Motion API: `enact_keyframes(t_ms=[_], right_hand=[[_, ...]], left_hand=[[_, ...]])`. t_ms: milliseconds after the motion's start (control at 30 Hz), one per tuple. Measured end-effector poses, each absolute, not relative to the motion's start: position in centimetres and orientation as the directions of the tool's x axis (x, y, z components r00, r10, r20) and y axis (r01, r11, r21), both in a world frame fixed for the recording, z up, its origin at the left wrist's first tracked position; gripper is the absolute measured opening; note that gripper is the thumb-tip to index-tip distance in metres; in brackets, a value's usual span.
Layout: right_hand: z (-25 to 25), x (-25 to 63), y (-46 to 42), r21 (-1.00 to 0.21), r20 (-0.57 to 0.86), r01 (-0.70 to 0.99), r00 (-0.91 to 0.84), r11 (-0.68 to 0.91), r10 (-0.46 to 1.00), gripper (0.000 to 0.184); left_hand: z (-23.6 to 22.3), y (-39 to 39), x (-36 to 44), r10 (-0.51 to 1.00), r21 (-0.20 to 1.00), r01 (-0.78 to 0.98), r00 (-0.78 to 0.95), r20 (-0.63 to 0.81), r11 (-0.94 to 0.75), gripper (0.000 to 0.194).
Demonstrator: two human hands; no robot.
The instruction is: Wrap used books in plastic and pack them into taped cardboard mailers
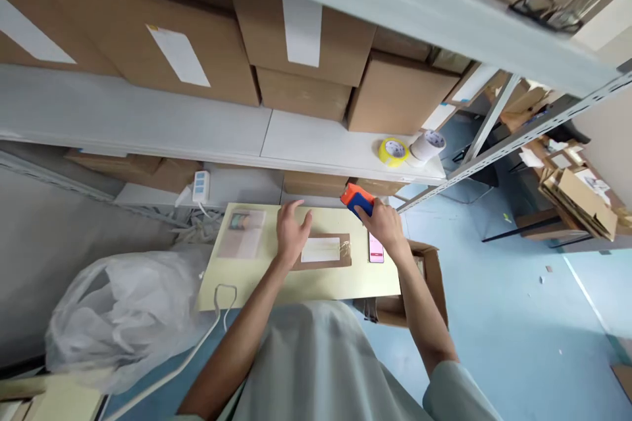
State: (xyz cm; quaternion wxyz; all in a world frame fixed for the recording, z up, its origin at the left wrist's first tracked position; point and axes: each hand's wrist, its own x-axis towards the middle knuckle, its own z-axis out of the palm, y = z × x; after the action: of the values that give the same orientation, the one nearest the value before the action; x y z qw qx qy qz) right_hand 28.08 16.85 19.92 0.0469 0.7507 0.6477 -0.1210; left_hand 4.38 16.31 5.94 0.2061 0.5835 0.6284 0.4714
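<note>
My right hand (384, 223) is closed around an orange-and-blue handheld tool (357, 198), whose exact kind I cannot make out. It is raised near the far right of a pale yellow table (276, 289). My left hand (292, 230) is open, thumb and fingers apart, above the left end of a flat brown cardboard package (299, 264). A white label (320, 249) lies on that package, with shiny clear tape or film at its right end. Beside it, under my right wrist, is a phone (376, 251) with a lit screen. A translucent sheet or pouch (241, 234) lies at the left.
Shelves (316, 145) with several cardboard boxes (306, 39) rise beyond the table. Yellow tape (394, 152) and a white roll (427, 147) stand on one shelf. A power strip (201, 187), plastic bag (133, 309) and cable (172, 368) are leftward; an open carton (437, 283) is rightward.
</note>
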Motion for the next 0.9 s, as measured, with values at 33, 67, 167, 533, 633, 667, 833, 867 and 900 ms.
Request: enact_keyframes(t_ms=[33, 67, 167, 533, 633, 667, 833, 867, 900], right_hand=[[21.1, 27.5, 18.2, -0.110, -0.209, 0.988, 0.087, -0.112, 0.974, 0.049], [22.0, 26.8, 19.6, -0.128, -0.178, 0.990, 0.044, -0.067, 0.983, 0.047], [23.4, 24.6, 23.8, -0.146, -0.089, 0.988, -0.070, 0.056, 0.994, 0.045], [17.7, 21.6, 33.2, -0.085, 0.092, 0.956, -0.274, 0.282, 0.957, 0.047], [16.0, 22.4, 33.7, -0.117, 0.157, 0.943, -0.292, 0.311, 0.943, 0.045], [15.5, 22.8, 33.6, -0.131, 0.182, 0.941, -0.287, 0.312, 0.941, 0.045], [12.6, 25.8, 30.0, -0.240, 0.385, 0.933, -0.164, 0.269, 0.908, 0.052], [11.6, 26.5, 28.4, -0.270, 0.415, 0.928, -0.127, 0.255, 0.901, 0.054], [10.3, 27.3, 26.6, -0.305, 0.427, 0.923, -0.089, 0.236, 0.900, 0.056]], left_hand=[[7.8, 17.6, 4.9, 0.917, 0.823, 0.534, -0.197, 0.347, -0.197, 0.028], [9.7, 18.8, 5.3, 0.901, 0.809, 0.527, -0.168, 0.399, -0.260, 0.026], [14.4, 21.7, 6.2, 0.838, 0.755, 0.511, -0.114, 0.533, -0.411, 0.022], [15.9, 22.2, 4.6, 0.819, 0.732, 0.517, -0.099, 0.566, -0.443, 0.019], [13.6, 21.1, 4.0, 0.864, 0.775, 0.517, -0.124, 0.488, -0.363, 0.019], [12.6, 20.6, 3.7, 0.880, 0.788, 0.519, -0.133, 0.456, -0.331, 0.020], [5.8, 16.4, 1.7, 0.940, 0.832, 0.530, -0.173, 0.294, -0.162, 0.021], [4.2, 15.4, 1.2, 0.950, 0.839, 0.532, -0.187, 0.250, -0.116, 0.021], [2.6, 14.3, 0.7, 0.958, 0.843, 0.534, -0.204, 0.200, -0.062, 0.023]])
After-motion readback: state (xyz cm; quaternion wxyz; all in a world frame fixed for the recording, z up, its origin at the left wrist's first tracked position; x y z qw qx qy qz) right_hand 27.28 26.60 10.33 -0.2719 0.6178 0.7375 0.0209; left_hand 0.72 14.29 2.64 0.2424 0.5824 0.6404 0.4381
